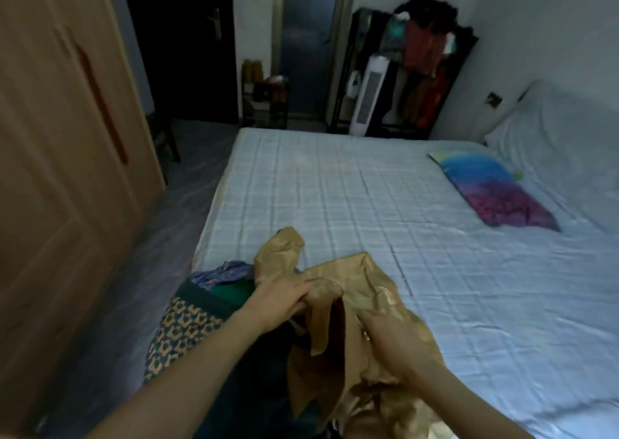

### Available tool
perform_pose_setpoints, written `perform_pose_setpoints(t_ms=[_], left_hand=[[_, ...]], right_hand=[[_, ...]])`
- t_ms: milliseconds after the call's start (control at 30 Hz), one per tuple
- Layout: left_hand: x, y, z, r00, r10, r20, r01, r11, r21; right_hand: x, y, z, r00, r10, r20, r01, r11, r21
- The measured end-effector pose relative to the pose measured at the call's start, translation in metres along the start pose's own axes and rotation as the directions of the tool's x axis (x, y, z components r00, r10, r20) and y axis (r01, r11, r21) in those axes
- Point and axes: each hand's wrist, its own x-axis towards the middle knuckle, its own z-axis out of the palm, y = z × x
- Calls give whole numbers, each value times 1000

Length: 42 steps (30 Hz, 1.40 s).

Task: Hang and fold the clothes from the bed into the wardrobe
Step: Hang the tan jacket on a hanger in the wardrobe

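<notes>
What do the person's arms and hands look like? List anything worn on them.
Both forearms are bare as far as the frame shows, no sleeves in sight. The left hand shows no ring, watch or glove. The right hand is gloveless too; whether it wears a ring is too blurred to tell.

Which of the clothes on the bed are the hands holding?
The shiny golden-tan garment; both hands grip it, while the green patterned cloth and blue floral cloth lie untouched beside it.
</notes>
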Motion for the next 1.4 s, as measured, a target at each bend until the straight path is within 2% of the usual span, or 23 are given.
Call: perform_pose_setpoints(t_ms=[67, 133, 333, 500, 633, 800, 1000, 1200, 1333, 1400], left_hand=[[12, 6, -21, 1000, 11, 13, -11, 1000, 19], [23, 10, -42, 999, 7, -31, -6, 999, 45], [42, 19, -144, 984, 54, -168, -22, 982, 185], [30, 26, -226, 956, 89, -279, 39, 906, 422], [8, 17, -277, 913, 61, -402, 163, 852, 498], [-26, 8, -329, 895, -1, -446, 276, 786, 553], [-76, -16, -366, 868, -73, -492, 390, 714, 581], [-143, -37, -393, 834, -184, -520, 503, 642, 579], [-198, -47, -409, 777, -275, -566, 604, 576, 550], [-229, -47, -414, 751, -316, -580, 642, 552, 531]], right_hand=[[-10, 16, -19, 995, 24, -93, -27, 999, -32], [-14, 30, -36, 981, 47, -189, -47, 999, 5], [2, 46, -103, 932, 100, -348, -70, 993, 95], [14, 35, -163, 872, -41, -488, 68, 997, 38], [23, 11, -210, 792, -110, -601, 169, 985, 41], [41, -26, -250, 765, -160, -624, 267, 960, 82], [61, -65, -273, 671, -325, -666, 481, 875, 57], [76, -126, -294, 652, -438, -619, 486, 868, -102], [71, -178, -304, 618, -442, -650, 541, 839, -56], [67, -204, -308, 559, -489, -670, 600, 796, -80]])
